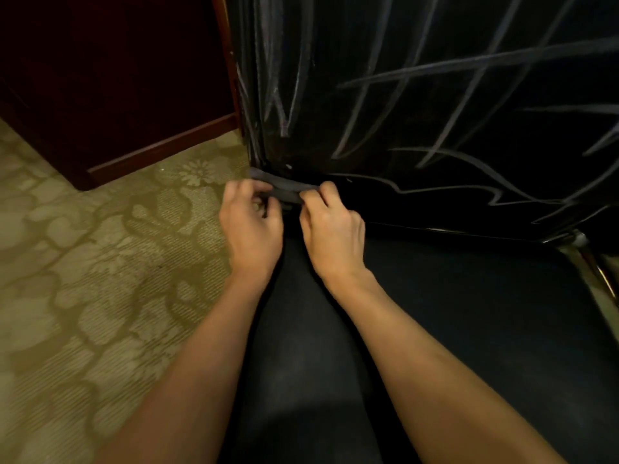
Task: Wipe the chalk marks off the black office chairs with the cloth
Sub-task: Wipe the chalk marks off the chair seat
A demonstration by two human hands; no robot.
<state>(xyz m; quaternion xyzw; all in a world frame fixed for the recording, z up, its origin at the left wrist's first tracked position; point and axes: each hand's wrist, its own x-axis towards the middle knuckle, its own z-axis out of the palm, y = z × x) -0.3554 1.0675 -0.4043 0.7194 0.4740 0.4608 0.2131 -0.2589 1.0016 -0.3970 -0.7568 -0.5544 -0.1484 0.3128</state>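
Both forearms reached over the seat [469,329]. Left hand [251,226] and right hand [330,232] each pinched the grey cloth [284,190] at the backrest's [435,95] lower left corner. Bunched so, it could smear chalk [469,61]. Open room lay rightward; carpet [83,262] dropped off left.

Black chair [469,313] on floral-patterned carpet [83,279]

One black padded office chair [469,313], its backrest scrawled with many pale chalk strokes [378,105]. One dark grey cloth strip [284,192]. Two bare hands: left [251,226], right [331,232]. One dark wooden cabinet [110,72].
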